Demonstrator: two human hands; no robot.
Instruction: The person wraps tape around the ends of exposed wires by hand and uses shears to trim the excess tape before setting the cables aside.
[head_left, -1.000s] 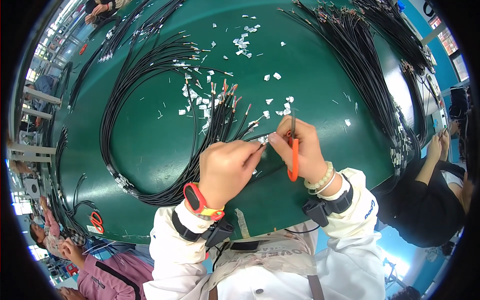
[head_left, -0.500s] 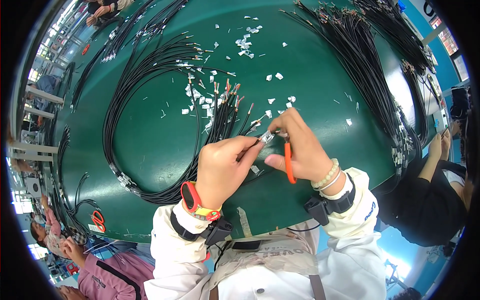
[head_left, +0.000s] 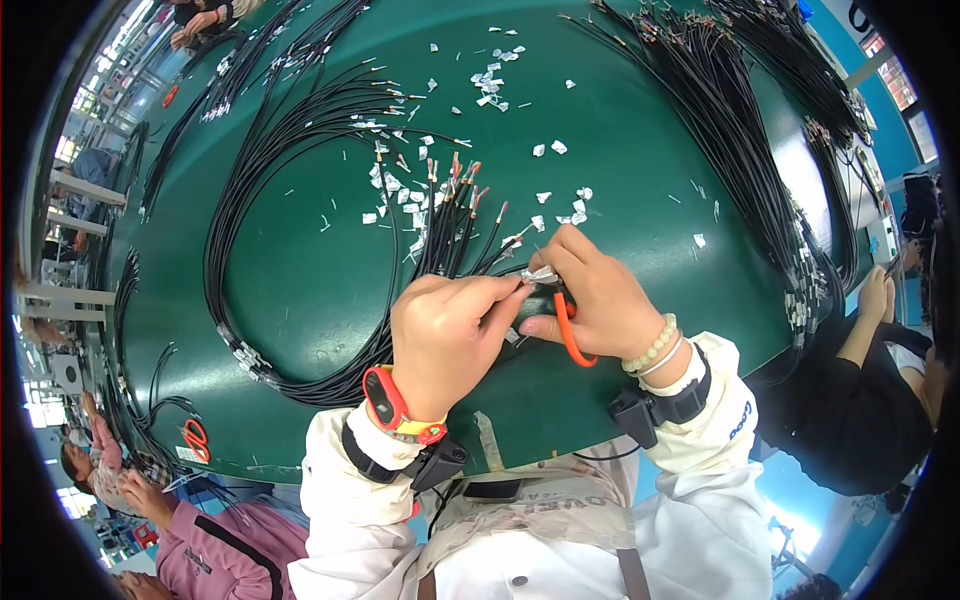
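My left hand [head_left: 452, 335] pinches the end of a black cable [head_left: 500, 310] near the front of the green table [head_left: 300, 290]. Close beside it, my right hand [head_left: 598, 298] holds orange-handled scissors [head_left: 568, 328] and grips a small silvery tag [head_left: 541, 273] on that cable's end. The two hands touch at the fingertips. A bundle of black cables with copper-coloured ends [head_left: 450, 215] fans out just beyond the hands. The scissor blades are hidden under my fingers.
White paper scraps [head_left: 400, 190] litter the table's middle. Long black cable bundles [head_left: 720, 120] lie at the right and loops [head_left: 250, 200] at the left. Another pair of orange scissors [head_left: 195, 438] lies at the left edge. Other people sit at the right [head_left: 880, 380] and lower left [head_left: 200, 545].
Both hands have drawn slightly nearer to me with the cable end. The scissors' handle has tilted lower in my right hand.
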